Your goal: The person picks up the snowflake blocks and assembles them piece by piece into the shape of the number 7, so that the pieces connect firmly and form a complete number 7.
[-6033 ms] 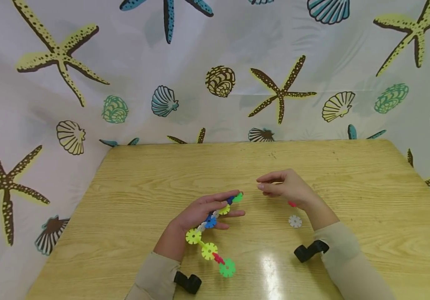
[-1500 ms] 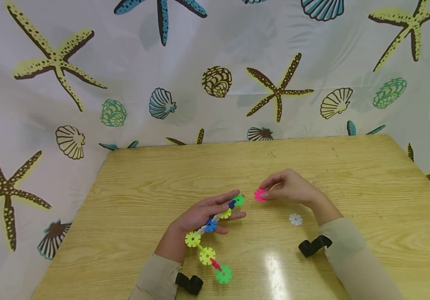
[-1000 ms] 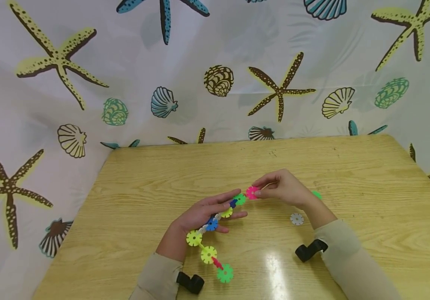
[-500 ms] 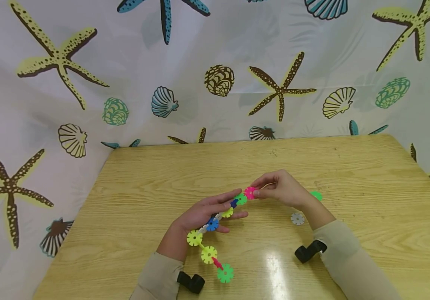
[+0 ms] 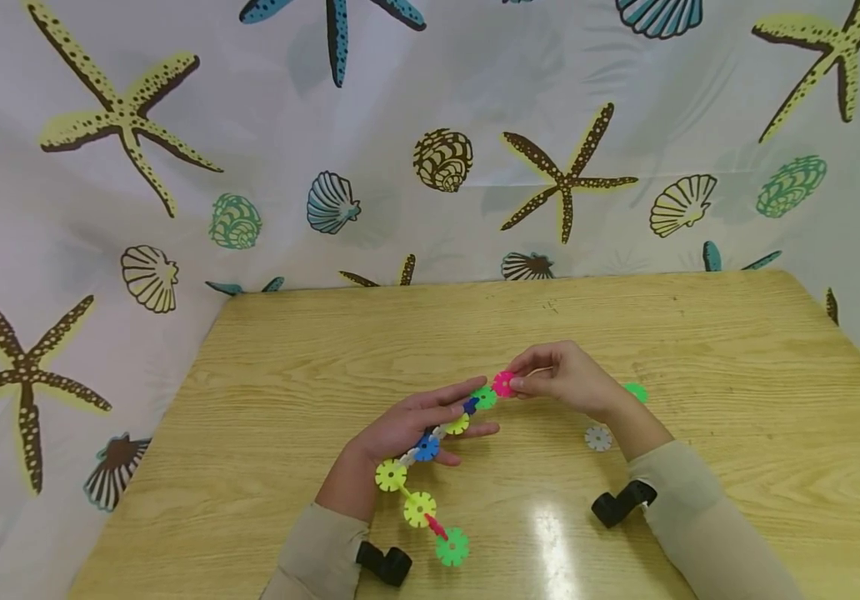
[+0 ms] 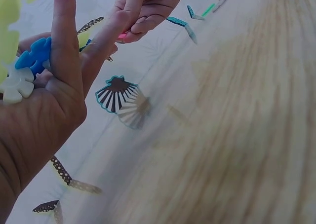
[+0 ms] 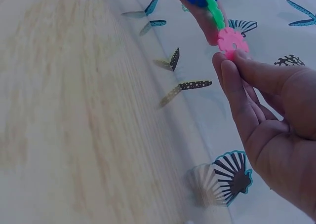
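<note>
My left hand (image 5: 398, 427) holds a chain of notched plastic snowflake discs (image 5: 390, 476), with the thumb pinching it near the dark blue disc (image 5: 471, 407). The chain runs across the palm and hangs past the wrist, through yellow, white, blue and red pieces, down to a green disc (image 5: 452, 547). At its upper end is another green disc (image 5: 485, 397). Between thumb and fingertips, my right hand (image 5: 571, 382) pinches a pink disc (image 7: 230, 40). Its edge meets that upper green disc, seen edge-on in the right wrist view; how deep the slots engage cannot be told.
A loose white disc (image 5: 598, 438) lies on the wooden table (image 5: 310, 350) below the right forearm. A loose green disc (image 5: 636, 392) shows partly behind that forearm. A shell-and-starfish patterned cloth (image 5: 392, 108) hangs behind the table.
Six seconds ago the right hand pinched nothing and a pink piece lay beneath it. It then held the pink disc and moved left until it met the chain's green end. The left hand stayed put.
</note>
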A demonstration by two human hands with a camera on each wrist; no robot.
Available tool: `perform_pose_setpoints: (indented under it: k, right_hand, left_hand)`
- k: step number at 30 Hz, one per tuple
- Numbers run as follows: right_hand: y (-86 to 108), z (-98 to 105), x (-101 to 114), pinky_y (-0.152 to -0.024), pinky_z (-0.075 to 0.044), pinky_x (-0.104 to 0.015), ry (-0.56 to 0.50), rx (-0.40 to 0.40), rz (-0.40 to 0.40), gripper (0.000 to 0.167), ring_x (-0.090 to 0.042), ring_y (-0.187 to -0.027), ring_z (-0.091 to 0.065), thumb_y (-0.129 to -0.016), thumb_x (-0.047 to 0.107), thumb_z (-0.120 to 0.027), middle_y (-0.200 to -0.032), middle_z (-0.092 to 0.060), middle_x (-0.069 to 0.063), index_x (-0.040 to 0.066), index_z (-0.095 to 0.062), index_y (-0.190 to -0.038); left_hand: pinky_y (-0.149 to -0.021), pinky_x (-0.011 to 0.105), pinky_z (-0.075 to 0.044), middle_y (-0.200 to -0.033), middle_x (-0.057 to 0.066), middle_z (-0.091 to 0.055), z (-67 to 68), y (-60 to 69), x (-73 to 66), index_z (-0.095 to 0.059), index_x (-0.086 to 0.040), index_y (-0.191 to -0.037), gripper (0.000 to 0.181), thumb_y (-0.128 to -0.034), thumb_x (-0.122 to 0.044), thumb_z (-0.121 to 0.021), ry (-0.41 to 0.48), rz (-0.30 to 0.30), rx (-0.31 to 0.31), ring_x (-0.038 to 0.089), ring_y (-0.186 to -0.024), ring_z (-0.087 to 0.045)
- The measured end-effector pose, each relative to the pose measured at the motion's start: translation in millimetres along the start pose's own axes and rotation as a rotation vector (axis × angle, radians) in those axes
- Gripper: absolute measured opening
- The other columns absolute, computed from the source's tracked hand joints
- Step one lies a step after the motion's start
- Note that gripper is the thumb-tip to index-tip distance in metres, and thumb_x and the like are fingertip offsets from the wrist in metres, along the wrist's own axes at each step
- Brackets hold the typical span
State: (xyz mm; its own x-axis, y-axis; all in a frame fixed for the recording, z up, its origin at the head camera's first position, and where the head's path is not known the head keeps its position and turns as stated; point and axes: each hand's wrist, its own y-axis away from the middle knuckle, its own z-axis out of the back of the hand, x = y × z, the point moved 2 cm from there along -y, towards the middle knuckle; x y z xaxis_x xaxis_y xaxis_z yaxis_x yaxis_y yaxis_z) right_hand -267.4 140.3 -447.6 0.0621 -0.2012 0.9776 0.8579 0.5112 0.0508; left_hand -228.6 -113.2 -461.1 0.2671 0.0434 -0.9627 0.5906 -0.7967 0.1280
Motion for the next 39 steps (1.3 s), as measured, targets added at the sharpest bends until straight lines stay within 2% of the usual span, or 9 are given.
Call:
perform_pose_setpoints:
  k: [11, 16, 24, 29, 35, 39]
  right_hand:
    - [-1.9, -2.1, -0.4, -0.088, -0.059, -0.046, 0.01, -0.015, 0.003, 0.019, -0.042, -0.1, -0.071, -0.094, 0.006, -0.068, -0.104, -0.068, -0.015, -0.004, -0.068, -0.11]
    - [-3.7, -4.4, -3.6, -0.087, -0.06, -0.046, 0.002, 0.0, 0.034, 0.018, -0.038, -0.097, -0.072, -0.094, 0.003, -0.067, -0.102, -0.069, -0.015, -0.006, -0.067, -0.109]
    - [-0.1, -4.4, -0.6, -0.084, -0.061, -0.045, 0.027, -0.028, 0.041, 0.013, -0.036, -0.094, -0.074, -0.092, 0.002, -0.07, -0.097, -0.073, -0.014, -0.006, -0.069, -0.101]
    - [1.0, -4.2, 1.4, -0.082, -0.061, -0.042, 0.056, -0.005, 0.046, 0.007, -0.026, -0.089, -0.075, -0.092, 0.001, -0.068, -0.096, -0.074, -0.014, -0.005, -0.069, -0.097]
    - [1.4, -4.4, 1.1, -0.083, -0.061, -0.045, 0.039, 0.04, 0.063, 0.007, -0.024, -0.088, -0.075, -0.093, 0.0, -0.067, -0.095, -0.074, -0.015, -0.006, -0.068, -0.097]
    - [1.9, -6.5, 3.0, -0.083, -0.061, -0.044, 0.043, 0.056, 0.06, 0.007, -0.021, -0.088, -0.075, -0.093, 0.0, -0.067, -0.096, -0.075, -0.016, -0.006, -0.066, -0.097]
  left_hand:
    - [-0.071, 0.022, -0.059, -0.166, 0.007, -0.025, 0.9, -1.1, 0.1, -0.022, -0.017, -0.161, 0.055, -0.1098, -0.027, -0.039, -0.026, -0.006, 0.014, 0.016, -0.135, -0.053]
    - [-0.067, 0.02, -0.058, -0.166, 0.007, -0.025, -0.2, -2.3, 1.7, -0.025, -0.018, -0.16, 0.052, -0.11, -0.025, -0.038, -0.02, -0.005, 0.018, 0.016, -0.135, -0.053]
    - [-0.066, 0.02, -0.054, -0.165, 0.006, -0.027, -0.4, -6.5, 4.9, -0.027, -0.021, -0.16, 0.052, -0.1094, -0.026, -0.04, -0.039, 0.016, -0.002, 0.014, -0.137, -0.051]
    - [-0.067, 0.021, -0.054, -0.166, 0.004, -0.026, 1.4, -6.2, 8.4, -0.027, -0.022, -0.16, 0.052, -0.1097, -0.026, -0.039, -0.052, 0.023, 0.012, 0.013, -0.137, -0.051]
    - [-0.065, 0.021, -0.054, -0.165, 0.003, -0.027, -0.7, -5.0, 6.8, -0.027, -0.022, -0.16, 0.052, -0.1094, -0.027, -0.04, -0.08, 0.015, 0.043, 0.012, -0.139, -0.049]
    - [-0.064, 0.02, -0.053, -0.164, 0.008, -0.03, -2.4, -5.4, 5.7, -0.027, -0.021, -0.16, 0.052, -0.1096, -0.027, -0.04, -0.086, 0.02, 0.045, 0.012, -0.139, -0.048]
